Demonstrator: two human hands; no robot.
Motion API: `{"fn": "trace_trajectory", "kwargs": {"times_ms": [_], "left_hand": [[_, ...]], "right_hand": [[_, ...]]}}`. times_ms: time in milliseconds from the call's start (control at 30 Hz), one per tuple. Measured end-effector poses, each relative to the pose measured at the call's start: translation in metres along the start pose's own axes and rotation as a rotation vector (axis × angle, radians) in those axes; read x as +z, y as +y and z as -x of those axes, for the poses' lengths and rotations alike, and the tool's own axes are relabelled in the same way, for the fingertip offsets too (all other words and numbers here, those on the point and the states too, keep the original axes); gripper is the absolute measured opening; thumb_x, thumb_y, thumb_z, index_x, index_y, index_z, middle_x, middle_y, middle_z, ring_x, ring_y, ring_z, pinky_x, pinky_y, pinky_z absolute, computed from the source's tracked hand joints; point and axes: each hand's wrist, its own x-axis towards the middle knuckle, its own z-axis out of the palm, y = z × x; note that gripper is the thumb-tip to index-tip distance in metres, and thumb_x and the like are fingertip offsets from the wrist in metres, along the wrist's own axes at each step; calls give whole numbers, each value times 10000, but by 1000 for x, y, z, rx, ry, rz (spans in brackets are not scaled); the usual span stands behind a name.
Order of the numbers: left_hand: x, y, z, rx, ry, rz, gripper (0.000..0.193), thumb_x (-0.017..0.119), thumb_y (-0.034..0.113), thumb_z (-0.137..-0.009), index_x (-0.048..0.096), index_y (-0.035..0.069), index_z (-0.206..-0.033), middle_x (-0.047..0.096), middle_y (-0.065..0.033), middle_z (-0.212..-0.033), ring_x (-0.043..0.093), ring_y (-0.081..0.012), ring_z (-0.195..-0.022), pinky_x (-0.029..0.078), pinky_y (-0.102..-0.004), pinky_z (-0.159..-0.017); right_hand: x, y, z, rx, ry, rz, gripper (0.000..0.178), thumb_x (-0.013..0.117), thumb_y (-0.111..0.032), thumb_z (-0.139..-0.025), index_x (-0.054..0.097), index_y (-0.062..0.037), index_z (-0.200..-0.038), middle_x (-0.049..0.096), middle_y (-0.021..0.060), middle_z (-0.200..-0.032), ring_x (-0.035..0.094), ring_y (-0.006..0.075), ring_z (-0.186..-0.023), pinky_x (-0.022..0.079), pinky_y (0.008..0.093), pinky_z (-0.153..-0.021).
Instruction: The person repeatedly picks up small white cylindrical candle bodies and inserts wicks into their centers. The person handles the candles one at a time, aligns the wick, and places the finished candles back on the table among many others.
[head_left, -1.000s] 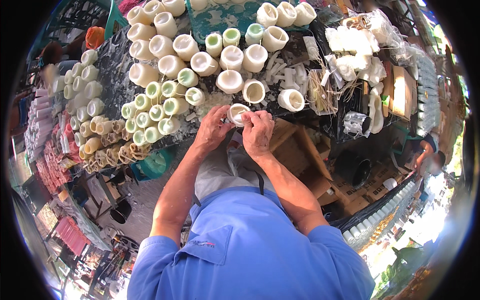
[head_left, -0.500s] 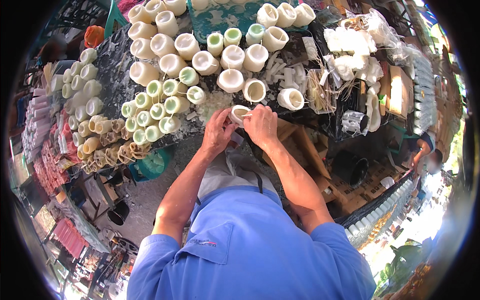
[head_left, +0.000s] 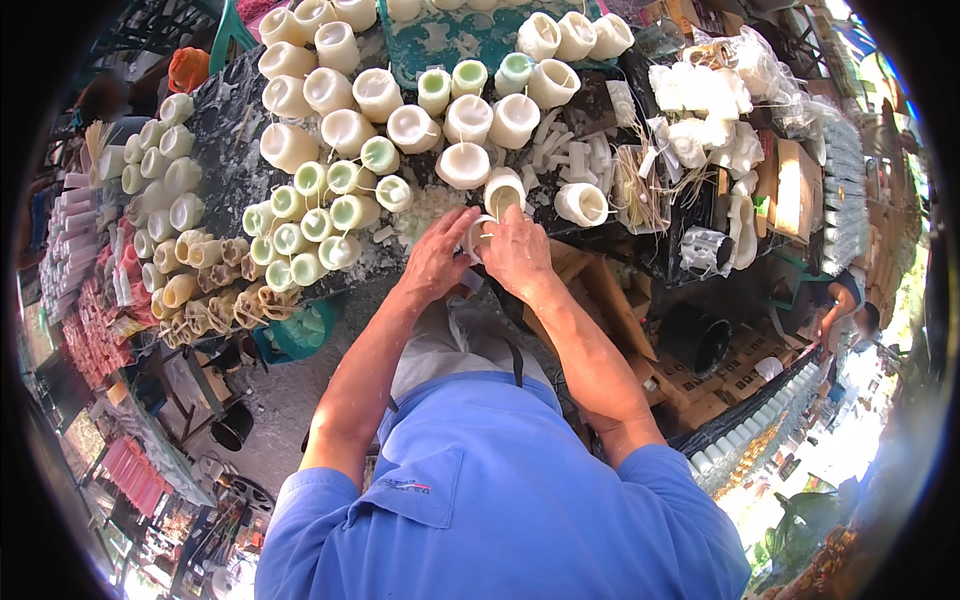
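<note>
At the table's near edge, my left hand [head_left: 438, 250] is closed around the side of a small white cup-shaped candle [head_left: 474, 240]. My right hand [head_left: 519, 250] is closed at the candle's mouth, its fingers pinching what looks like a thin pale wick; the fingertips partly cover it. Just beyond the hands stands a hollow cream candle [head_left: 504, 190], and left of that one a wider white candle [head_left: 463, 166]. Another white candle [head_left: 581, 204] leans on its side to the right, its wick over the rim.
Rows of white and pale green candles [head_left: 340, 213] fill the dark, wax-flecked table [head_left: 225, 130]. Left lie brownish cups [head_left: 215, 312]. White wax scraps [head_left: 590, 160], a bundle of thin wicks [head_left: 640, 185] and a can [head_left: 706, 248] lie right. Cardboard [head_left: 600, 300] sits below; a person [head_left: 843, 305] is far right.
Both hands stay on the candle, which seems tipped a little differently. My right hand has shifted slightly left and nearer, covering more of its mouth. The view has moved slightly.
</note>
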Motion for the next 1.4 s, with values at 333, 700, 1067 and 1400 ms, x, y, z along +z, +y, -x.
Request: {"fn": "trace_trajectory", "kwargs": {"times_ms": [333,700,1067,1400], "left_hand": [[-8,-2,-14,16,-137,93,792,720,-52,-775,556,107,-1534,617,-171,-1538,631,-439,-1340,551,-495,-1100],[0,-12,-15,113,-110,47,807,878,60,-814,554,86,-1552,665,-190,-1461,711,-377,-1154,583,-443,-980],[-18,8,-13,-67,-212,101,888,908,110,-769,540,105,-1577,631,-136,-1506,682,-318,-982,584,-418,-916],[-27,9,-6,-63,-153,117,906,906,77,-758,531,63,-1582,611,-126,-1539,659,-270,-888,589,-398,-868]], "right_hand": [[-16,-6,-8,41,-234,41,330,724,-280,-973,787,-30,-1179,597,255,-1310,694,431,-1147,549,553,-950],[-8,-11,-1,21,-113,100,369,787,-343,-957,795,-16,-1127,596,233,-1296,674,429,-1090,550,537,-965],[-92,107,-84,-11,289,222,174,647,-124,-964,798,-43,-930,744,211,-1053,772,389,-985,641,480,-846],[-71,176,-141,-316,127,451,154,660,-53,-915,749,-7,-1032,713,176,-1129,712,390,-1120,632,524,-892]]}}
